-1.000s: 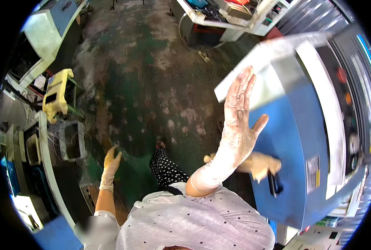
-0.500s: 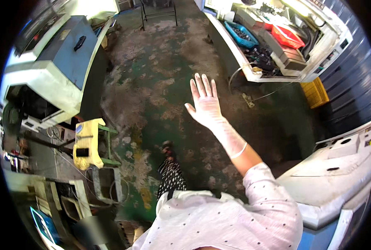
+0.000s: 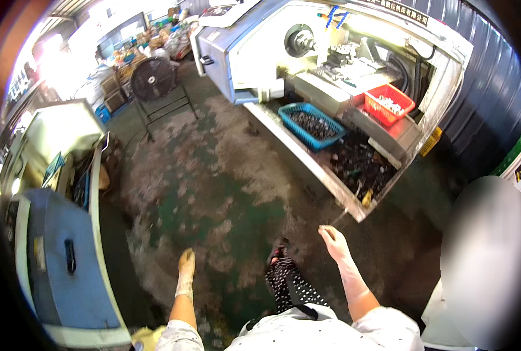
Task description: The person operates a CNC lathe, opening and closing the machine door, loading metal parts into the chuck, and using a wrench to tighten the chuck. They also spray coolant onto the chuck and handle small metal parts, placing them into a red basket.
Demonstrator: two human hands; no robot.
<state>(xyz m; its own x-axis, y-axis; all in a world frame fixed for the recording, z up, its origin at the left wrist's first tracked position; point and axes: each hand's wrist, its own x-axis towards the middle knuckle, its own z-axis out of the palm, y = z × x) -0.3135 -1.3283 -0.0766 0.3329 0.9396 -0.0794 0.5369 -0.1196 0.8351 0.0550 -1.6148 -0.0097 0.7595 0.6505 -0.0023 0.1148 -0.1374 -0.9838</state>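
My left hand (image 3: 186,266), in a pale glove stained brown at the fingers, hangs over the floor at the lower left. It is seen edge-on, so how its fingers lie is hard to make out, and it touches nothing. My right hand (image 3: 335,241), in a whitish glove, is below the front corner of a lathe (image 3: 354,213). Its fingers are loosely bent, with a gap beside the thumb, and nothing shows in them. A thin hose or cord near that corner passes just beyond the fingertips. Between my arms, one foot (image 3: 279,248) in a dark shoe is on the floor.
On the lathe's chip tray stand a blue basket (image 3: 313,140) of small dark parts and a red basket (image 3: 383,120) of shiny parts. A blue machine door (image 3: 67,263) is at left. A black floor fan (image 3: 154,79) stands ahead, before piled sacks. At right is a blurred patch.
The view has shifted forward, bringing the lathe and fan nearer. My left hand has come into view. My right hand, spread flat before, is lower and its fingers are bent.
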